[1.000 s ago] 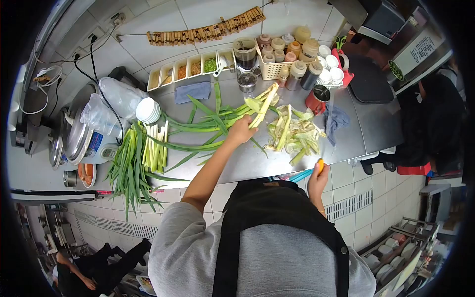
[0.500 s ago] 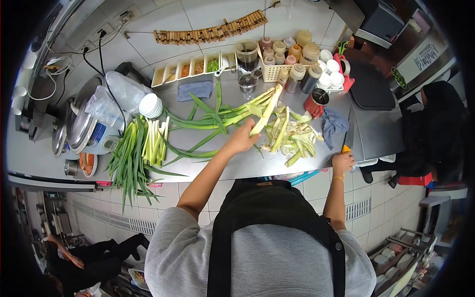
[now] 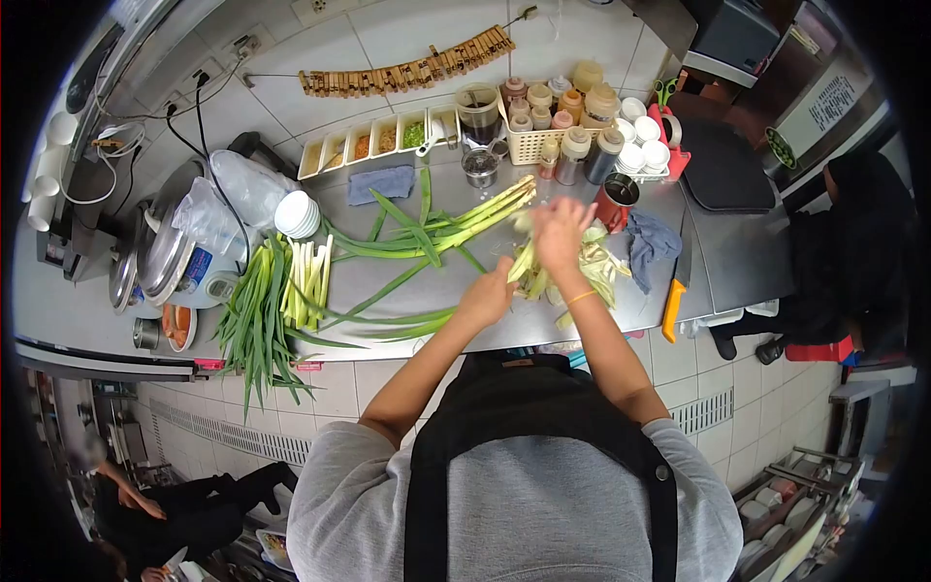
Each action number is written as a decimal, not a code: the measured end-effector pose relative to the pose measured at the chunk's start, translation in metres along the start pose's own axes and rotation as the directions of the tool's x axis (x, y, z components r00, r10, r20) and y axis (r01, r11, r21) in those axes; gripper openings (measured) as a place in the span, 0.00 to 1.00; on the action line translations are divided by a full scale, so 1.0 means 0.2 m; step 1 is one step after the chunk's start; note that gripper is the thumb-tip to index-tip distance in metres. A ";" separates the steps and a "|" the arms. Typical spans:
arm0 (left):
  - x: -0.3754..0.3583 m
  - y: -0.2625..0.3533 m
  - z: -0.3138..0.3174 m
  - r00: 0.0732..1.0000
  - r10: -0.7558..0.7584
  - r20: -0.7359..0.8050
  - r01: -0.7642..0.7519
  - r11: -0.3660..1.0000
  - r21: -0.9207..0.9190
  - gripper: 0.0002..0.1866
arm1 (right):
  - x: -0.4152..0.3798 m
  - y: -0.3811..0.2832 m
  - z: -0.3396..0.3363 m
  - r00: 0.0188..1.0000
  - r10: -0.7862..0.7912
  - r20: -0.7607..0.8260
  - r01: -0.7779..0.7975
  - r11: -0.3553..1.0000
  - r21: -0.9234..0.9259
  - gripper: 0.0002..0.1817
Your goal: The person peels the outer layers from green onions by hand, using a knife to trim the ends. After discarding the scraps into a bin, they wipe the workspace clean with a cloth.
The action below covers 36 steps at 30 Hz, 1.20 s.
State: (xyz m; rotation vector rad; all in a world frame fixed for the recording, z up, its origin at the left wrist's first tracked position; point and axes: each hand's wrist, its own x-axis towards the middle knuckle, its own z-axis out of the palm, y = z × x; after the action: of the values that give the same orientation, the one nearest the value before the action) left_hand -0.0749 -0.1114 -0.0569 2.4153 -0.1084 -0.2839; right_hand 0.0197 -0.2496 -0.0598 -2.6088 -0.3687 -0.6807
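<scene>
My left hand (image 3: 490, 294) is wrapped round a green onion stalk (image 3: 522, 264), whose long leaves trail left over the steel counter (image 3: 388, 276). Just right of it is my right hand (image 3: 562, 236), blurred, over the stalk's pale end and a heap of peeled outer leaves (image 3: 603, 267); what its fingers hold is unclear. More long green onions (image 3: 465, 228) lie behind my left hand. At the left a bunch of green onions (image 3: 254, 301) hangs over the front edge, beside white cut ends (image 3: 308, 276). A knife with an orange handle (image 3: 672, 308) lies at the right.
Behind are a basket of sauce bottles (image 3: 543, 145), a tray of chopped toppings (image 3: 364, 145), a red cup (image 3: 616, 201) and a blue cloth (image 3: 652, 242). White bowls (image 3: 297, 214) stand at the left. Two people in black are in view, one at the right (image 3: 853, 252), one lower left (image 3: 194, 509).
My right hand has left the knife handle and come over beside my left hand. My left hand has drawn the onion stalk down toward me.
</scene>
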 end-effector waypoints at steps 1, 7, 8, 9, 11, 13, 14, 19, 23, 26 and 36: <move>-0.03 0.00 0.01 1.000 -0.005 -0.005 0.005 1.000 -0.003 0.18 | 0.06 0.06 0.00 0.996 0.037 -0.082 -0.042 0.998 -0.056 0.08; -0.13 -0.02 -0.05 0.995 0.074 -0.068 -0.080 0.993 -0.088 0.17 | 0.27 0.16 -0.03 0.953 0.183 -0.241 -0.204 0.977 -0.062 0.10; -0.15 -0.03 -0.08 0.993 0.105 -0.048 -0.109 0.989 -0.098 0.17 | 0.28 0.16 -0.03 0.947 0.216 -0.236 -0.228 0.973 -0.027 0.10; -0.17 -0.02 -0.13 0.990 0.135 -0.030 -0.137 0.984 -0.110 0.16 | 0.28 0.16 -0.02 0.948 0.210 -0.238 -0.223 0.975 -0.027 0.10; -0.25 -0.01 -0.23 0.991 0.136 -0.011 -0.137 0.982 -0.129 0.15 | 0.25 0.14 0.04 0.947 0.278 -0.160 -0.268 0.960 0.085 0.11; -0.35 0.00 -0.34 0.990 0.138 0.018 -0.134 0.981 -0.141 0.13 | 0.21 0.11 0.08 0.953 0.260 -0.159 -0.248 0.965 0.090 0.12; -0.40 0.01 -0.41 0.990 0.118 0.072 -0.107 0.984 -0.143 0.15 | 0.19 0.09 0.11 0.961 0.268 -0.068 -0.249 0.945 0.214 0.12; -0.60 0.04 -0.57 0.978 -0.032 0.206 0.051 0.995 -0.089 0.16 | 0.08 -0.04 0.23 0.932 0.302 0.202 -0.360 0.842 0.402 0.14; -0.78 0.03 -0.65 0.969 -0.128 0.213 0.149 0.985 -0.086 0.14 | 0.03 0.05 0.37 0.954 0.271 0.131 -0.299 0.906 0.301 0.18; -0.89 -0.06 -0.69 0.964 -0.184 0.191 0.219 0.959 -0.182 0.12 | 0.06 0.12 0.33 0.810 0.429 0.401 -0.524 0.835 0.165 0.21; -0.63 -0.20 -0.45 0.989 -0.138 0.047 0.144 0.878 -0.457 0.09 | -0.03 -0.26 0.19 0.958 0.035 0.284 -0.211 0.755 0.620 0.26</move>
State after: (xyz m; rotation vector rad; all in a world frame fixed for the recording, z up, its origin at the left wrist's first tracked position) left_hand -0.1771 -0.0045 0.0043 1.9489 0.1206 -0.3481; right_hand 0.0111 -0.1874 -0.0753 -2.0150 -0.4123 -0.1132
